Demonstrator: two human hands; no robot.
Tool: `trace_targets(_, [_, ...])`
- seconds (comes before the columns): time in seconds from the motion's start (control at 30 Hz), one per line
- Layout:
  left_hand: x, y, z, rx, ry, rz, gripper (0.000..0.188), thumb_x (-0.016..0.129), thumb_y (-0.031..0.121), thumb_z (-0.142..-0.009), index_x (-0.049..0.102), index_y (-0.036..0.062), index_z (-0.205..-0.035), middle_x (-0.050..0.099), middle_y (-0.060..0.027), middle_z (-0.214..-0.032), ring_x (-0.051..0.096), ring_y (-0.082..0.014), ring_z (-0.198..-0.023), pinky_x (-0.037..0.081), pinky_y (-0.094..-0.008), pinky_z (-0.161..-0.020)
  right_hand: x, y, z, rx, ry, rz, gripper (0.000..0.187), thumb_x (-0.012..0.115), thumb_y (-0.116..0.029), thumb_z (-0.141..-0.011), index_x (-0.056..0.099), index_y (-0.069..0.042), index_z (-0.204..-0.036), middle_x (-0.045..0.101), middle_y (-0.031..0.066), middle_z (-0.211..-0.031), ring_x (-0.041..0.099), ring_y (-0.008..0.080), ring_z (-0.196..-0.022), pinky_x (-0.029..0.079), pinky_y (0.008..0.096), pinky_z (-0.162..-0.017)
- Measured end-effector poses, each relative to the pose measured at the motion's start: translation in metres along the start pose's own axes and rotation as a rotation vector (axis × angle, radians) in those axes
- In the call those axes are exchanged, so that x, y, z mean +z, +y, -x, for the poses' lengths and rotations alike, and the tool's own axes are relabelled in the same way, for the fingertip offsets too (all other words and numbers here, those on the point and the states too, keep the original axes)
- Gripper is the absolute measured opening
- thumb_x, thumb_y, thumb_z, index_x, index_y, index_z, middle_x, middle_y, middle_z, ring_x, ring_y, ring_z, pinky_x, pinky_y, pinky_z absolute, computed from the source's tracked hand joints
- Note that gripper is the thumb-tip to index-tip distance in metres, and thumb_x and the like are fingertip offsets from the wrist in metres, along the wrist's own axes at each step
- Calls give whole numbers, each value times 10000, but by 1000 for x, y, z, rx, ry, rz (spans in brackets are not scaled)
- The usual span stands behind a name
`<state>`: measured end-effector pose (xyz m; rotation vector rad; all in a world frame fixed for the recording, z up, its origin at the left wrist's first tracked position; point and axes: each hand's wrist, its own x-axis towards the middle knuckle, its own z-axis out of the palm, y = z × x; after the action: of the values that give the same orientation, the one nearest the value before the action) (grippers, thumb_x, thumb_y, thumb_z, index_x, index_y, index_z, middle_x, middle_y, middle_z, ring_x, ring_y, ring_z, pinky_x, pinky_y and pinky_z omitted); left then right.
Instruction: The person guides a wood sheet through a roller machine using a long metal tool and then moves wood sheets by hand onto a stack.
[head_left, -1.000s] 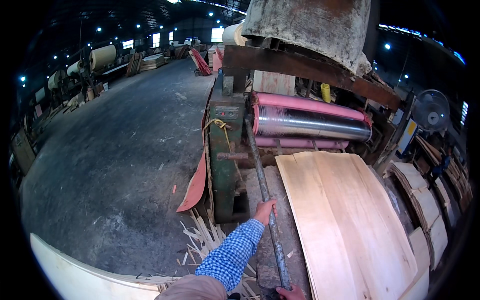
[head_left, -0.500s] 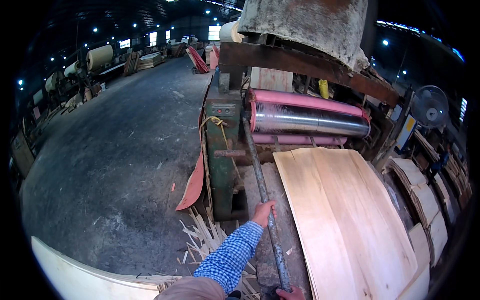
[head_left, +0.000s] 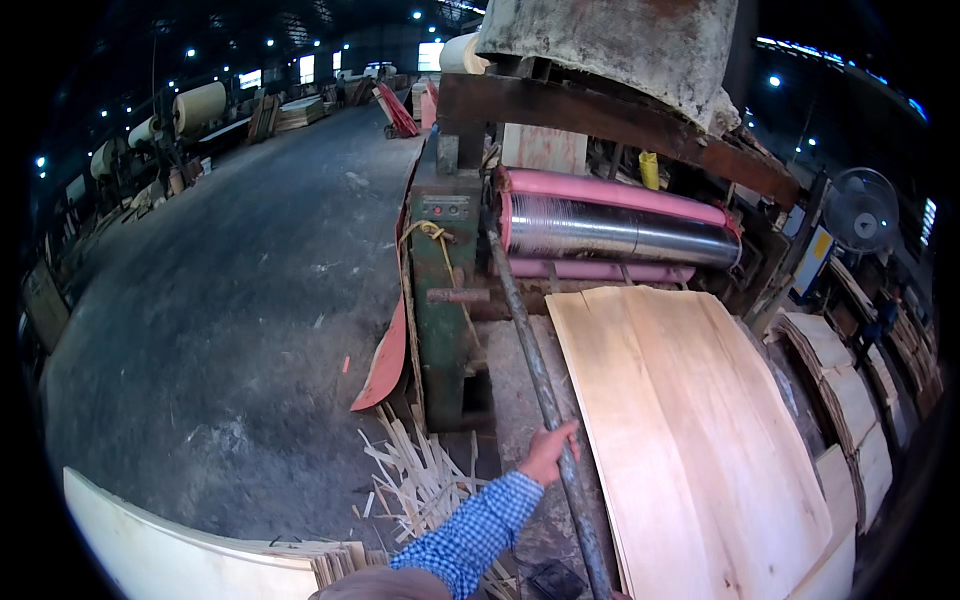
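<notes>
My left hand (head_left: 550,452), in a blue checked sleeve, is wrapped round a long worn metal pipe (head_left: 532,358). The pipe slants from beside the machine's roller end down to the lower edge. Only a sliver of my right hand (head_left: 620,596) shows against the pipe's near end; most of it is cut off by the frame. Just right of the pipe lies a stack of pale wood veneer sheets (head_left: 690,430). Ahead is a roller machine with a shiny metal roller (head_left: 610,233) between pink rollers (head_left: 620,196). Its green side housing (head_left: 440,330) carries buttons and a yellow cord.
Broken wood strips (head_left: 420,480) lie on the floor left of the pipe. More sheets (head_left: 180,535) are stacked at the lower left. Curved veneer piles (head_left: 840,380) and a fan (head_left: 860,212) stand at the right. A rusty beam (head_left: 610,135) crosses above the rollers.
The pipe's near end has swung to the right, toward the veneer stack. My left hand has moved right and slightly down with it; my right hand has slipped mostly out of view.
</notes>
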<state>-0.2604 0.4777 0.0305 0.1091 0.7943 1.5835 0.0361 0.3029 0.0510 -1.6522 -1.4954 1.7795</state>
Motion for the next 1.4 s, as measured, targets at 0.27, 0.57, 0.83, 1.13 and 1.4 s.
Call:
trace_targets(0.27, [6, -56, 24, -171, -25, 124, 181, 652, 190, -827, 542, 63, -762, 533, -44, -636, 548, -181, -529, 482, -346, -485, -93, 78, 85, 296, -1, 57, 134, 690, -125, -704, 618, -46, -784, 539, -8, -601, 452, 68, -480, 354, 221, -420])
trace_targets(0.57, [-58, -122, 19, -344, 147, 165, 184, 639, 169, -803, 525, 76, -694, 501, -57, -584, 520, -210, -498, 465, -379, -471, -79, 91, 127, 388, 30, 126, 116, 673, -158, -704, 598, -72, -727, 497, -26, -543, 437, 82, -457, 329, 251, -401])
trace_targets(0.83, [-72, -53, -20, -187, 155, 16, 205, 612, 177, -830, 507, 57, -702, 498, -70, -570, 530, -215, -494, 463, -358, -448, -43, 41, 68, 228, -36, 250, 212, 653, -244, -761, 600, -39, -768, 523, 5, -547, 460, 77, -448, 348, 246, -397])
trace_targets(1.13, [-68, 6, -50, -112, 311, -120, 168, 570, 142, -836, 494, 57, -713, 480, -49, -579, 487, -167, -474, 432, -325, -426, 19, -34, -6, 405, -316, -412, 212, 563, -281, -879, 570, -70, -896, 536, 3, -635, 456, 81, -442, 336, 205, -356])
trace_targets(1.4, [-74, 52, -69, -160, 326, -265, 158, 576, 145, -835, 498, 81, -713, 474, -38, -574, 474, -165, -466, 414, -315, -418, 67, -40, -31, 552, -475, -919, 258, 523, -314, -889, 535, -78, -994, 497, 3, -702, 388, 75, -451, 301, 201, -364])
